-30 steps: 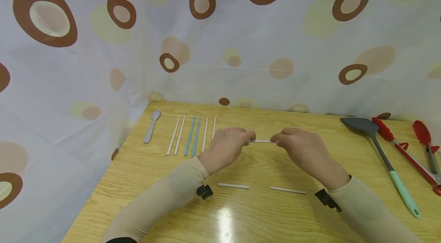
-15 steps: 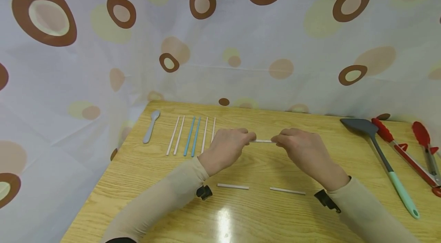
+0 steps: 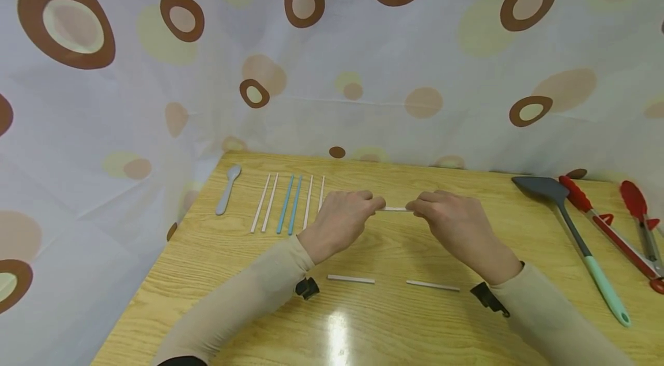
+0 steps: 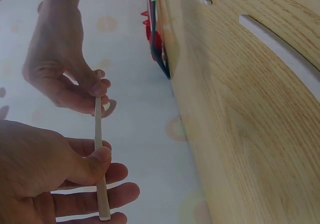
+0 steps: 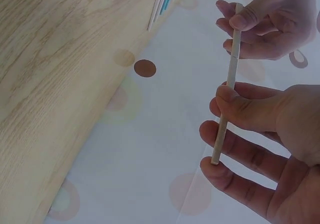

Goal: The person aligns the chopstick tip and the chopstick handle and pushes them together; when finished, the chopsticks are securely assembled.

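Note:
A short, thin white stick (image 3: 396, 209) is held level above the table, one end in each hand. My left hand (image 3: 343, 221) pinches its left end between thumb and fingers. At the other end, my right hand (image 3: 459, 227) pinches it the same way. In the left wrist view the stick (image 4: 98, 124) runs straight from hand to hand, its tip jutting past the left thumb. The right wrist view shows the stick's other tip (image 5: 219, 149) lying across the right fingers. Two similar white sticks, one left (image 3: 351, 279) and one right (image 3: 433, 285), lie on the table below.
Beyond my left forearm lie a grey spoon (image 3: 228, 190), a pair of blue chopsticks (image 3: 284, 204) and pale chopsticks (image 3: 261, 203) on both sides of them. A turner (image 3: 576, 233) and red tongs (image 3: 612, 233) lie at right. A patterned curtain (image 3: 363, 66) hangs behind the wooden table (image 3: 270, 320).
Both hands keep their pinch on the white stick. They have risen very slightly in the head view; the things on the table lie as before.

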`<state>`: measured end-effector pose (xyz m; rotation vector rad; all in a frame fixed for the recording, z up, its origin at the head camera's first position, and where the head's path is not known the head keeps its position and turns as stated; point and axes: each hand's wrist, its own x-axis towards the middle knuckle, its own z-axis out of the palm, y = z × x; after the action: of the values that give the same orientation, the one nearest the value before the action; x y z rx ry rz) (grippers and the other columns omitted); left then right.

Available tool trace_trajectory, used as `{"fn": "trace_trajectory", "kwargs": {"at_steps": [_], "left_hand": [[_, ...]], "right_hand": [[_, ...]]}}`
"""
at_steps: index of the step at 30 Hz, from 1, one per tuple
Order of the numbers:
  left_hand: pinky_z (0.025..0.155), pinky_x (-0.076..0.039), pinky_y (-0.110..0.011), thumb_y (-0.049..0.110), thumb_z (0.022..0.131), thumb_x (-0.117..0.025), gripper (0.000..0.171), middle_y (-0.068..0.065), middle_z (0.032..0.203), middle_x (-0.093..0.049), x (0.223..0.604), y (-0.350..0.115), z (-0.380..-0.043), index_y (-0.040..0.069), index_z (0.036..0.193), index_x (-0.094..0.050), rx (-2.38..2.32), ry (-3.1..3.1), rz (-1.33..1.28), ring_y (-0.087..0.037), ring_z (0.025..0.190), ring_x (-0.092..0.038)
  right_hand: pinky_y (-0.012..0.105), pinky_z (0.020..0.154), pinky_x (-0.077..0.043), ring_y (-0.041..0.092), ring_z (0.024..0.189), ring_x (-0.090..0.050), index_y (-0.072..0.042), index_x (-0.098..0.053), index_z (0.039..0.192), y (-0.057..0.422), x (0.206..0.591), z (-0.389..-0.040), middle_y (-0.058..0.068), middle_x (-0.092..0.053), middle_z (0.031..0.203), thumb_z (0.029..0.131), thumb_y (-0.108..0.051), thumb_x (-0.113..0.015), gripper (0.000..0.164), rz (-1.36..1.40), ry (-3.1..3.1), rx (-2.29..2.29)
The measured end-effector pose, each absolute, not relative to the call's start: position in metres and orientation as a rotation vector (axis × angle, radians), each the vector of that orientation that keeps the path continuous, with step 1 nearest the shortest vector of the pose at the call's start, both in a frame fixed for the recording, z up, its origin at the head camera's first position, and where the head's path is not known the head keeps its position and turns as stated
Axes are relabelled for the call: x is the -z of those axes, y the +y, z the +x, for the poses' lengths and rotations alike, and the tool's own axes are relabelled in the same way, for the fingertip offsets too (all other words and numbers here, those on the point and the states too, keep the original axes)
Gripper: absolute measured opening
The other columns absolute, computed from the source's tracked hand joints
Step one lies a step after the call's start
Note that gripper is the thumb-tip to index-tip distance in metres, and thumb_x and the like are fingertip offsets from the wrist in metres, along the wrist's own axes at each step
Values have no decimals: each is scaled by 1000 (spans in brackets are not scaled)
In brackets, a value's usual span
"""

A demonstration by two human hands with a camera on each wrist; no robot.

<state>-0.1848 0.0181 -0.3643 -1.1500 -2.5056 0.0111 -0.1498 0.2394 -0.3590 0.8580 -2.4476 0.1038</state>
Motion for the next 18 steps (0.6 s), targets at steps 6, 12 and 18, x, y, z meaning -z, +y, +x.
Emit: {"fn": "trace_trajectory", "kwargs": {"at_steps": [6, 12, 18], "left_hand": [[37, -29, -17, 7, 82, -66, 26, 6, 79, -58, 364, 18, -184, 24, 103, -65, -23, -2476, -1158, -4, 44, -38], [36, -28, -17, 4, 81, -65, 29, 6, 80, -58, 366, 17, -184, 23, 103, -65, 13, -2486, -1156, -4, 41, -34], [36, -25, -16, 3, 81, -65, 28, 5, 78, -58, 363, 16, -182, 23, 102, -65, 32, -2490, -1159, -5, 39, -32]], "right_hand": [[24, 38, -36, 11, 61, -59, -16, -70, 88, 237, 359, -149, -7, -62, 79, 65, 2, -77, 30, 879, -2438, -108], [26, 39, -39, 14, 65, -59, -13, -70, 87, 233, 358, -149, -5, -62, 77, 64, 7, -76, 31, 898, -2415, -101], [27, 41, -41, 16, 67, -58, -11, -70, 85, 230, 358, -149, -2, -60, 76, 64, 12, -73, 32, 922, -2405, -86]]}}
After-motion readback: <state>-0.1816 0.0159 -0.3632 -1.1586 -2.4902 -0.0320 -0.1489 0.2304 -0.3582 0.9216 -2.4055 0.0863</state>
